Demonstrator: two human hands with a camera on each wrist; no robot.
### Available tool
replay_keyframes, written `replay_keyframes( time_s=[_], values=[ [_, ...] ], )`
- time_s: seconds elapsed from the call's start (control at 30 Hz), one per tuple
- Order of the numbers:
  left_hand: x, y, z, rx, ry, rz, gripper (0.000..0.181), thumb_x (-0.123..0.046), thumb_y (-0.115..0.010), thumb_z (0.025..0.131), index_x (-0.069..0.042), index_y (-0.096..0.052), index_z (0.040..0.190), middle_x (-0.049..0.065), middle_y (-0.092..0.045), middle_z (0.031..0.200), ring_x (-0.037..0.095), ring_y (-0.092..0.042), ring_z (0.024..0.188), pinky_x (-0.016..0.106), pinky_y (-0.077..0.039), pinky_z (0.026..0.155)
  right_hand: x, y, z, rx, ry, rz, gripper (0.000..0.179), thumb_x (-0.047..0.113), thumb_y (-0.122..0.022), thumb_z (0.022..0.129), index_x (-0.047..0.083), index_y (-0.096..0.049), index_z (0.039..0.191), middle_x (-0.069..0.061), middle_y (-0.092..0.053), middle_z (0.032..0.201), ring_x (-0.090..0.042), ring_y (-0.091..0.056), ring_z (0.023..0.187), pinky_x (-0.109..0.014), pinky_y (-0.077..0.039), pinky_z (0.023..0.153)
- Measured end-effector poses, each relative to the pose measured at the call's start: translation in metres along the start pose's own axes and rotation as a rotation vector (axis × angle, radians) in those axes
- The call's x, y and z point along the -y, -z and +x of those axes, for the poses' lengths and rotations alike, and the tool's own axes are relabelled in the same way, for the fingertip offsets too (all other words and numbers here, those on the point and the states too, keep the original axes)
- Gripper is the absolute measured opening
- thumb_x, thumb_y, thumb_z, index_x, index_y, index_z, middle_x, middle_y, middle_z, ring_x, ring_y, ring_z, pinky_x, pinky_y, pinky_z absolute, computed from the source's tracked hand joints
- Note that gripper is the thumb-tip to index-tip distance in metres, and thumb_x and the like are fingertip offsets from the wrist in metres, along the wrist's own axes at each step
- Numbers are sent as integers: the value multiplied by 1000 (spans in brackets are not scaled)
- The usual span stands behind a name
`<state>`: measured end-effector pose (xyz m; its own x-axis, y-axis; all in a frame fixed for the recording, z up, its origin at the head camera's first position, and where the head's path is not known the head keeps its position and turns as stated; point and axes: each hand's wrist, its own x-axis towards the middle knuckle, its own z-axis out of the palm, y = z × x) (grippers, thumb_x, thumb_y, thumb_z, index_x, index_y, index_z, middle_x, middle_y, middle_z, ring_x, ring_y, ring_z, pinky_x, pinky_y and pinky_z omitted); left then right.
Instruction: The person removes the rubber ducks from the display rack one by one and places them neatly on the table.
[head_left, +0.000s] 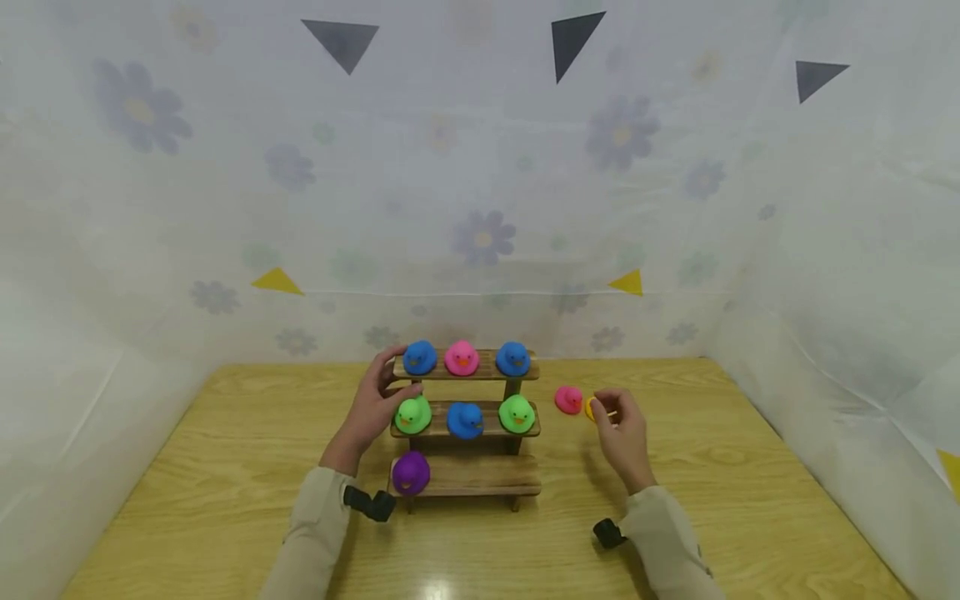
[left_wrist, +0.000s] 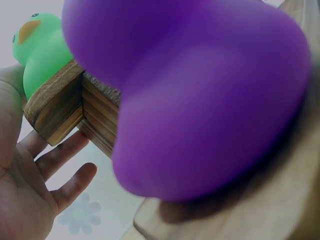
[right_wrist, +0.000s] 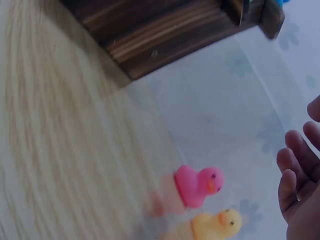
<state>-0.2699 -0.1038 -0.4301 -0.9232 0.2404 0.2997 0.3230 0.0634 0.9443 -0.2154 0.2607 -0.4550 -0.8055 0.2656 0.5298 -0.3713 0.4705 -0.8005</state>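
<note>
A three-tier wooden rack carries rubber ducks. Blue ducks flank a pink duck on top; the middle shelf has green ducks around another blue duck. At the bottom left sits a purple duck, large in the left wrist view. My left hand is at the rack's left end, fingers by the top shelf, thumb beside the left green duck. To the rack's right, my right hand hovers with loosely bent fingers by a yellow duck, partly hidden in the head view.
Beside the yellow duck, another pink duck sits on the wooden table. White flowered sheeting hangs behind and along both sides. Black wrist cameras are strapped on at both sleeves.
</note>
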Motion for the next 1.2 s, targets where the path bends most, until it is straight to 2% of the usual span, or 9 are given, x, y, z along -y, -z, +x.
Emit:
replay_keyframes(
  time_s=[0.17, 0.27, 0.4, 0.53, 0.7, 0.83, 0.97, 1.1, 1.2],
  values=[
    [2, 0, 0, 4, -8, 6, 63, -8, -65, 91, -15, -35, 146, 21, -54, 130, 16, -56, 105, 40, -47, 96, 33, -2, -3, 95, 127, 2, 4, -8, -59, 90, -6, -63, 91, -11, -60, 78, -2, -51, 65, -18, -44, 58],
    [4, 0, 0, 4, -17, 6, 62, -7, -65, 91, -13, -35, 146, 21, -53, 132, 18, -56, 106, 39, -47, 96, 48, -2, -7, 192, 225, 12, 16, -11, -58, 89, 1, -64, 80, -12, -57, 66, -5, -47, 54, -21, -41, 49],
    [5, 0, 1, 6, -17, 9, 62, -8, -65, 92, -15, -36, 145, 19, -53, 134, 26, -54, 110, 42, -45, 98, 47, -3, -9, 325, 319, 38, 27, -13, -56, 88, 7, -66, 74, -10, -53, 56, -2, -40, 47, -22, -37, 42],
    [4, 0, 1, 18, -25, 5, 62, -9, -65, 92, -15, -35, 146, 19, -52, 134, 30, -53, 112, 45, -44, 99, 44, -3, -11, 508, 316, -24, 25, -2, -59, 92, 14, -69, 75, 1, -54, 54, 3, -38, 47, -20, -38, 41],
    [4, 1, 1, 15, -24, 9, 61, -9, -65, 92, -15, -36, 145, 20, -54, 132, 18, -56, 108, 42, -45, 98, 56, -6, -16, 701, 277, -96, 21, 18, -62, 95, 16, -72, 77, 13, -50, 55, 5, -36, 47, -18, -36, 42],
    [4, 3, 0, 13, -13, -1, 61, -9, -65, 92, -16, -36, 145, 23, -54, 131, 14, -56, 106, 46, -45, 98, 67, -14, -22, 758, 334, -98, 16, 23, -63, 95, 15, -73, 85, 12, -54, 60, 5, -37, 50, -16, -36, 43],
    [3, 3, 1, 23, -21, -2, 61, -9, -65, 92, -15, -36, 145, 22, -54, 132, 21, -55, 109, 49, -44, 99, 74, -25, -30, 780, 396, -61, 8, 20, -66, 93, 13, -70, 92, 10, -60, 68, 6, -44, 55, -16, -41, 47],
    [2, 3, 2, 24, -27, -1, 61, -8, -66, 91, -15, -37, 145, 20, -55, 130, 26, -55, 109, 49, -44, 99, 77, -39, -39, 795, 416, -22, 5, 13, -66, 92, 11, -67, 96, 8, -62, 72, 4, -48, 59, -17, -44, 49],
    [1, 3, 2, 26, -23, 0, 61, -8, -66, 91, -16, -37, 145, 20, -55, 130, 24, -55, 108, 49, -44, 99, 80, -49, -45, 803, 418, -43, 7, 12, -66, 92, 9, -66, 98, 8, -62, 75, 5, -48, 61, -15, -45, 52]
  ],
)
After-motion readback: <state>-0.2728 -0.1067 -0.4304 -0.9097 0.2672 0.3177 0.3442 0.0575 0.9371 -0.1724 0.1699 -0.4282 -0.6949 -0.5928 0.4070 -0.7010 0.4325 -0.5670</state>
